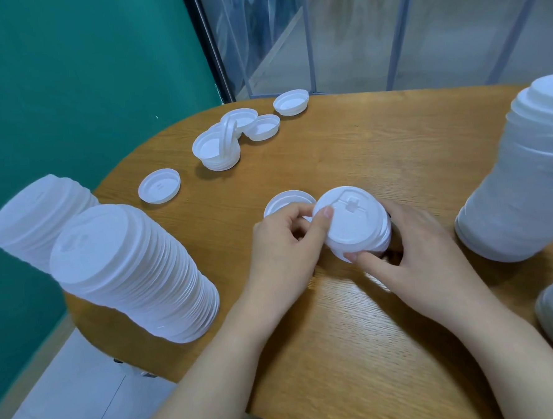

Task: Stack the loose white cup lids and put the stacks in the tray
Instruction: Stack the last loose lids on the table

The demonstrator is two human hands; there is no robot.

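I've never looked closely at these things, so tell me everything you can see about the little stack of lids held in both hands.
The small stack of lids is white, thin plastic by its look, a few nested round lids tilted toward the camera above the wooden table. The top lid has a raised rim and a moulded sip tab near its far edge. The left hand pinches its left edge with the thumb; the right hand grips its right and lower side.

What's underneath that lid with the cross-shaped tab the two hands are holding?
Under the top lid a few more nested lids show at its right edge, a short stack. What lies below the stack is covered by it and the right hand.
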